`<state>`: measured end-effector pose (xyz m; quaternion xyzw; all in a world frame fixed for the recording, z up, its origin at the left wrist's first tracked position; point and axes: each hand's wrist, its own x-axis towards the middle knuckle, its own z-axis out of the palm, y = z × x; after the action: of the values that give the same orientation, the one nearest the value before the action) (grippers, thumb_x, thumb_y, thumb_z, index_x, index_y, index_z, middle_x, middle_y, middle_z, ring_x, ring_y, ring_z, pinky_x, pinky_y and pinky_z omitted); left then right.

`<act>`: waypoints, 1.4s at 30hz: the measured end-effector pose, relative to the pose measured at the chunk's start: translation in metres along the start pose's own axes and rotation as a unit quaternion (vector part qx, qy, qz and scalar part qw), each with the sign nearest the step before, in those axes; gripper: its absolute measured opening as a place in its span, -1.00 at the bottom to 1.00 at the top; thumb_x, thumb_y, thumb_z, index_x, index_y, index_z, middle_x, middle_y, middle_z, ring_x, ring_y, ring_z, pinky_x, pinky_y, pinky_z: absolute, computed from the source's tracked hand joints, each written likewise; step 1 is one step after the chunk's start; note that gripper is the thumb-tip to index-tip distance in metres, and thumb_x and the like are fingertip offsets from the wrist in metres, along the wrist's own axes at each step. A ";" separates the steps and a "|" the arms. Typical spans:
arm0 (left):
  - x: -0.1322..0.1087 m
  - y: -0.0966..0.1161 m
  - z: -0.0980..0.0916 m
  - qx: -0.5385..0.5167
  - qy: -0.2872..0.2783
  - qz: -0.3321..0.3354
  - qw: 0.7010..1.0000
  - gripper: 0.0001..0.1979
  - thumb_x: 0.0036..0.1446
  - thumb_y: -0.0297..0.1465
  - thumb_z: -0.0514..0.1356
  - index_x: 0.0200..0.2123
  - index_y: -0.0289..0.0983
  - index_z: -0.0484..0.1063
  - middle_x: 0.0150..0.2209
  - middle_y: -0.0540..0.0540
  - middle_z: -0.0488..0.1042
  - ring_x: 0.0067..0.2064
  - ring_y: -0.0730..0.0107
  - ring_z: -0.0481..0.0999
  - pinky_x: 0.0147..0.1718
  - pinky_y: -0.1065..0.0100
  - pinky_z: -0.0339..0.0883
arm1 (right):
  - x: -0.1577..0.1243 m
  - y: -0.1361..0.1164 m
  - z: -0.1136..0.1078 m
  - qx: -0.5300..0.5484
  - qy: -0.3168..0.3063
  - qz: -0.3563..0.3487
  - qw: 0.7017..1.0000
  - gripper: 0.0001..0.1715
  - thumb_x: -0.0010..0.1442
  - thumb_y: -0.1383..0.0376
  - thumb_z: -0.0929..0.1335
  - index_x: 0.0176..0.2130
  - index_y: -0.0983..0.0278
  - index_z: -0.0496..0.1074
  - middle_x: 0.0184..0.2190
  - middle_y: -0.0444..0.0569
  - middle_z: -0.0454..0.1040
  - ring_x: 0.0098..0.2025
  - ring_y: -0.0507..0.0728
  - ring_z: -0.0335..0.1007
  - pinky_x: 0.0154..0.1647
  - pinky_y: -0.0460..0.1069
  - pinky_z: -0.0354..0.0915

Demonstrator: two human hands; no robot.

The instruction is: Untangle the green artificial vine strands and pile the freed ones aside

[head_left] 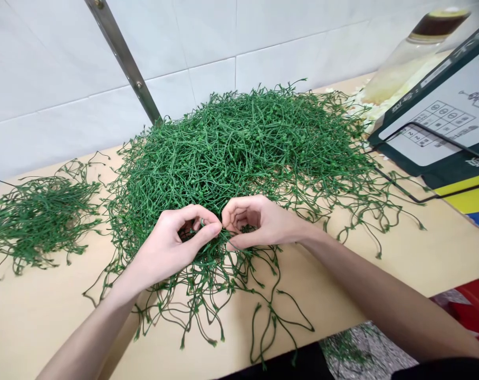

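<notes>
Step in hand, as judged: fine two-handed fingertip work on the green artificial stems, done at the near side of the main stem pile (231, 142). Your left hand (170, 243) has thumb and forefinger brought together in a pinch, apparently on a green stem. Your right hand (269, 221) is curled with thumb and forefinger slightly parted, its fingertips just beside the left ones. The stems there are thin and overlap the fingers, so I cannot tell whether the right is grasping one.

Next move, in my judgement: it calls for small, steady finger motion, the left pinch firm and the right fingertips free to shift, without dragging tangled neighbours along.

Position: the worked stem sits at the meeting point of both hands. The pile rises directly beyond them and spreads far and right; loose stems trail on the near side, under and between your wrists. One branched sprig (273, 311) lies near the table's near edge, below your right hand. A smaller stem bunch (45, 216) rests on the wooden table (405, 258) to the left, well apart from your left hand.
</notes>
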<state>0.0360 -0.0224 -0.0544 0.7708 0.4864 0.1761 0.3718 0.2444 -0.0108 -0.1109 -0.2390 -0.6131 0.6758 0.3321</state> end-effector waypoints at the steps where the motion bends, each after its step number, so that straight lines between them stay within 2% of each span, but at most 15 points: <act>1: 0.000 0.000 0.000 -0.005 0.001 -0.001 1.000 -0.75 0.21 -0.20 0.18 -0.34 -0.25 0.50 -0.49 0.06 0.40 -0.48 0.52 0.24 -0.49 0.43 0.11 | 0.000 0.000 0.000 0.001 0.001 -0.002 1.000 -0.62 -0.08 0.38 0.56 -0.29 0.33 0.39 -0.46 -0.22 0.35 -0.44 -0.07 0.24 -0.38 -0.10 0.22; 5: -0.001 0.001 0.001 -0.028 0.004 -0.003 1.000 -0.75 0.22 -0.20 0.17 -0.38 -0.25 0.46 -0.51 0.08 0.35 -0.48 0.53 0.23 -0.50 0.45 0.10 | 0.001 0.002 -0.001 0.016 -0.013 -0.008 1.000 -0.50 -0.20 0.41 0.61 -0.28 0.32 0.38 -0.47 -0.25 0.32 -0.45 -0.07 0.20 -0.41 -0.10 0.19; 12: 0.000 0.001 0.001 -0.035 0.011 -0.010 0.999 -0.75 0.22 -0.20 0.18 -0.39 -0.25 0.45 -0.52 0.09 0.33 -0.51 0.56 0.17 -0.54 0.46 0.06 | -0.001 -0.001 -0.007 0.043 -0.088 -0.010 0.995 -0.21 -0.31 0.40 0.64 -0.11 0.29 0.33 -0.32 -0.19 0.36 -0.33 -0.05 0.26 -0.28 -0.10 0.26; 14: 0.000 0.001 0.001 -0.033 0.011 -0.005 0.999 -0.75 0.22 -0.21 0.18 -0.40 -0.26 0.45 -0.54 0.10 0.30 -0.53 0.57 0.14 -0.56 0.46 0.03 | -0.001 -0.002 -0.005 0.058 -0.074 -0.025 0.995 -0.34 -0.15 0.35 0.60 -0.10 0.30 0.32 -0.33 -0.17 0.38 -0.33 -0.06 0.29 -0.27 -0.10 0.26; 17: -0.001 0.002 0.000 -0.021 0.002 0.002 1.000 -0.76 0.21 -0.22 0.18 -0.39 -0.26 0.46 -0.58 0.11 0.25 -0.55 0.57 0.11 -0.58 0.45 0.00 | 0.000 -0.002 -0.002 0.055 -0.035 -0.029 0.997 -0.66 0.10 0.34 0.49 -0.15 0.33 0.35 -0.34 -0.14 0.42 -0.33 -0.06 0.35 -0.25 -0.09 0.29; 20: -0.002 0.003 0.000 -0.003 -0.012 0.003 1.000 -0.76 0.22 -0.23 0.17 -0.38 -0.26 0.48 -0.58 0.10 0.25 -0.54 0.56 0.13 -0.58 0.44 0.00 | 0.000 -0.002 -0.001 0.035 -0.014 -0.009 0.999 -0.76 0.10 0.37 0.48 -0.22 0.35 0.40 -0.35 -0.12 0.46 -0.34 -0.05 0.37 -0.25 -0.08 0.30; 27: 0.000 0.002 -0.001 -0.023 -0.032 -0.039 0.998 -0.72 0.14 -0.16 0.24 -0.22 -0.24 0.54 -0.57 0.09 0.26 -0.53 0.52 0.15 -0.56 0.43 0.03 | 0.000 -0.002 -0.005 0.034 0.026 -0.012 0.999 -0.81 0.07 0.37 0.49 -0.30 0.34 0.42 -0.38 -0.12 0.47 -0.36 -0.04 0.39 -0.29 -0.09 0.33; 31: 0.000 -0.002 -0.003 -0.023 -0.035 -0.064 0.997 -0.74 0.06 -0.15 0.30 -0.37 -0.25 0.55 -0.54 0.06 0.34 -0.49 0.50 0.22 -0.52 0.42 0.08 | 0.000 -0.001 -0.007 0.024 0.044 -0.018 0.999 -0.81 0.07 0.38 0.49 -0.31 0.34 0.42 -0.38 -0.12 0.46 -0.33 -0.04 0.40 -0.25 -0.09 0.34; 36: -0.002 -0.001 -0.003 -0.008 -0.042 -0.049 0.998 -0.75 0.12 -0.16 0.25 -0.39 -0.23 0.53 -0.51 0.07 0.38 -0.49 0.52 0.20 -0.51 0.41 0.07 | 0.001 -0.003 -0.006 0.021 0.019 -0.009 1.000 -0.79 0.08 0.32 0.49 -0.28 0.35 0.44 -0.37 -0.11 0.47 -0.36 -0.04 0.38 -0.30 -0.09 0.34; 39: -0.002 0.003 -0.002 0.004 -0.049 -0.029 0.998 -0.77 0.13 -0.21 0.23 -0.42 -0.24 0.50 -0.51 0.08 0.40 -0.49 0.53 0.24 -0.47 0.41 0.11 | 0.001 -0.004 -0.003 0.012 -0.002 0.006 1.000 -0.70 -0.01 0.30 0.54 -0.28 0.35 0.46 -0.45 -0.15 0.45 -0.44 -0.05 0.32 -0.40 -0.10 0.29; 42: -0.002 0.004 -0.002 0.025 -0.052 -0.007 0.998 -0.81 0.13 -0.25 0.23 -0.41 -0.24 0.50 -0.48 0.07 0.42 -0.45 0.50 0.32 -0.38 0.40 0.18 | 0.000 -0.006 -0.002 -0.022 -0.006 0.024 0.999 -0.74 -0.01 0.31 0.53 -0.31 0.37 0.49 -0.53 -0.19 0.39 -0.50 -0.07 0.25 -0.47 -0.11 0.21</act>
<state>0.0367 -0.0246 -0.0497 0.7846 0.4757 0.1210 0.3788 0.2466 -0.0095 -0.1051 -0.2570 -0.6239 0.6712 0.3070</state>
